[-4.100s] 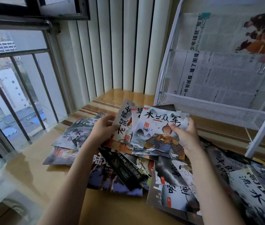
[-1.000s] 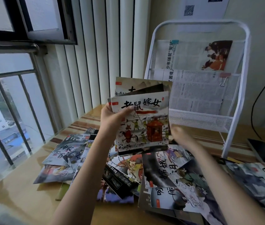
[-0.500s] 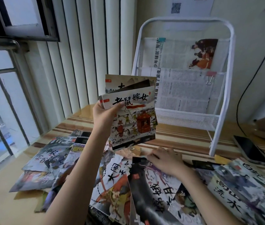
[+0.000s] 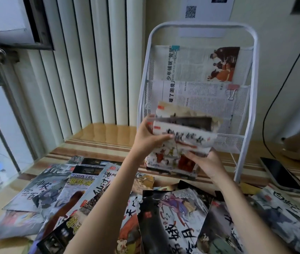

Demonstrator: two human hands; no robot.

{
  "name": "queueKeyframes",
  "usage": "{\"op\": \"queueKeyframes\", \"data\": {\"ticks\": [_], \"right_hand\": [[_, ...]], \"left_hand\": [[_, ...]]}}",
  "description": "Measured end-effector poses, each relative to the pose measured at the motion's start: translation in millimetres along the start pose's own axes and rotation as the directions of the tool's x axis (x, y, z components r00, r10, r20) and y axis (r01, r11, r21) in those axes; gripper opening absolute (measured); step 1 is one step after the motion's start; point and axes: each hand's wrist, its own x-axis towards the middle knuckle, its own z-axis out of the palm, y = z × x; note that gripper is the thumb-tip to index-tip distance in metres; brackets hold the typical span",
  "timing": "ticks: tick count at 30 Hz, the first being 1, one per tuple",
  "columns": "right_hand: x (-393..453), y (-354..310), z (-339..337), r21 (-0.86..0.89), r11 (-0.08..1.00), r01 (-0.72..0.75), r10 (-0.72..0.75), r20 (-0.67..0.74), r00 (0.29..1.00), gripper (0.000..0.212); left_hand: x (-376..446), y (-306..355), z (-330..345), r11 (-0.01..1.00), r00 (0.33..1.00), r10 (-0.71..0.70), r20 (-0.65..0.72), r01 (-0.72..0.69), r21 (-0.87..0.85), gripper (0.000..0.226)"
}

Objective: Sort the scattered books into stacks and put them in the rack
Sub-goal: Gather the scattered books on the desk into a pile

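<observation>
Stack of books (image 4: pixel 182 142) up by the rack (image 4: pixel 246 143)
We've got our left hand (image 4: pixel 145 142) and right hand (image 4: pixel 207 162) both gripping it.

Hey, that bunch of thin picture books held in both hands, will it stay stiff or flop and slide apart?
The held books look thin and soft-covered, so probably floppy. Their edges already sit fanned and uneven, so the glossy covers may slip. The left hand grips one side and the right hand the lower corner, which likely steadies them.
</observation>
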Motion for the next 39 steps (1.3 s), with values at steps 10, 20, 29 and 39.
{"op": "queueKeyframes", "data": {"ticks": [10,20,29,39], "right_hand": [[-1,35,19,-0.064,0.989,-0.13,0.132,0.028,0.991,0.018],[30,31,83,-0.109,0.994,0.013,-0.028,-0.136,0.99,0.053],[23,48,79,-0.258,0.956,-0.141,0.096,-0.18,0.979,0.046],[15,40,79,-0.318,0.945,-0.08,0.004,-0.233,0.972,0.039]], "left_hand": [[-31,-76,11,0.991,0.978,-0.099,-0.182,0.113,0.071,0.079],[-14,-74,-11,0.856,0.862,0.033,-0.506,0.238,0.46,0.074],[-26,-101,-15,0.593,0.897,-0.165,-0.411,0.423,0.685,0.083],[-41,-95,-30,0.487,0.946,-0.229,-0.231,0.316,0.814,0.072]]}}
